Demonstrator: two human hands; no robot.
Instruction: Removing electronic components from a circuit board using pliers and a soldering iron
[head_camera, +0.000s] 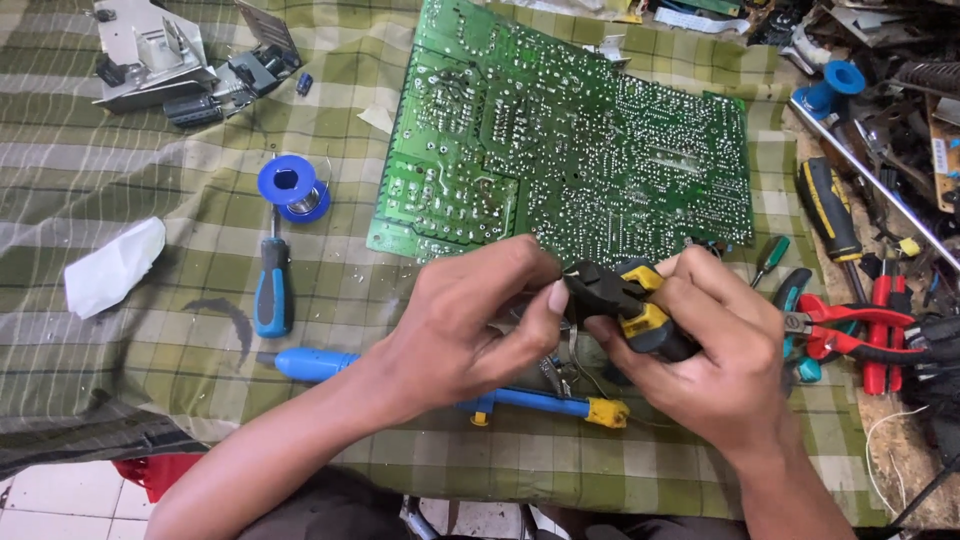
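1. Right hand (725, 360) near front edge of table (150, 210), right of centre; grip clenched around black-and-yellow cutter (630, 305), jaws pointing left toward the other hand.
2. Left hand (470, 325) just beside it, fingertips pinched on something small at the cutter's tip; the held piece too hidden to identify. Grip closed, thumb touching the cutter's nose.
3. Thin metal leads (565, 360) hanging below the two hands, partly hidden by them.
4. Green circuit board (570, 140) lying solder side up toward back of table, centre; near edge just behind the hands.
5. Blue desoldering pump (420, 385) with yellow tip lying along front edge, passing under the left wrist.
6. Blue-handled screwdriver (272, 285) left of the hands, well apart; blue solder spool (293, 187) just behind its shaft.
7. Crumpled white tissue (112, 265) near left edge.
8. Grey metal assembly (150, 55) with black parts at back left corner.
9. Red-handled pliers (850, 325) just right of the right hand; small green screwdriver (770, 258) behind them.
10. Black-and-yellow screwdriver (828, 208) near right edge, among loose tools and clutter.
11. Green plaid cloth (120, 350) covering the table, rumpled at left.
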